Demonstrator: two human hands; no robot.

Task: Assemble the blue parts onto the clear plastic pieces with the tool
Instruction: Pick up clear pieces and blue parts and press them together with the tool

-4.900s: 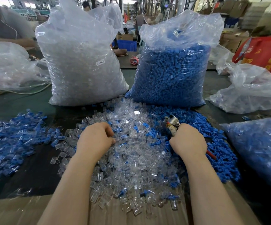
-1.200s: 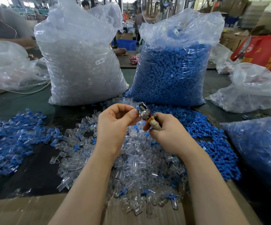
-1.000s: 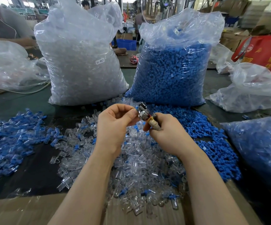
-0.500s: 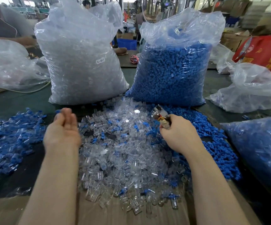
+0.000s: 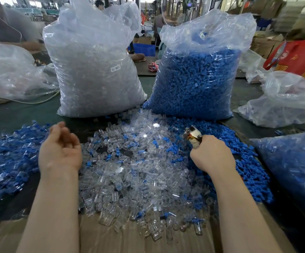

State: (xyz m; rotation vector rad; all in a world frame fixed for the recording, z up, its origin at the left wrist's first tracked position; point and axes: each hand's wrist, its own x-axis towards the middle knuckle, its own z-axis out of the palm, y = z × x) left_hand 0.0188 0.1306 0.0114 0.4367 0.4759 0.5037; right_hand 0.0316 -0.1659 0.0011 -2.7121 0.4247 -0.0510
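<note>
Left hand (image 5: 60, 152) fingers loose, empty | right hand (image 5: 212, 154) gripping small metal-nosed plier tool (image 5: 192, 136) | risk: 12 o'clock heap of clear plastic sleeves (image 5: 135, 170) sliding, mixing with loose blue plastic caps (image 5: 239, 152)

Hands: two, left hand (image 5: 60, 152) and right hand (image 5: 213, 155)
Tool (image 5: 192, 135): one
Standing bags: two, clear-parts bag (image 5: 95, 70) at 11 o'clock, blue-parts bag (image 5: 197, 77) at 1 o'clock
Loose clear pieces (image 5: 139, 176): perhaps hundreds, uncountable

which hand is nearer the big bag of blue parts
Right. The right hand, gripping the tool, is just below the bag of blue parts; the left hand is far to its left.
</note>
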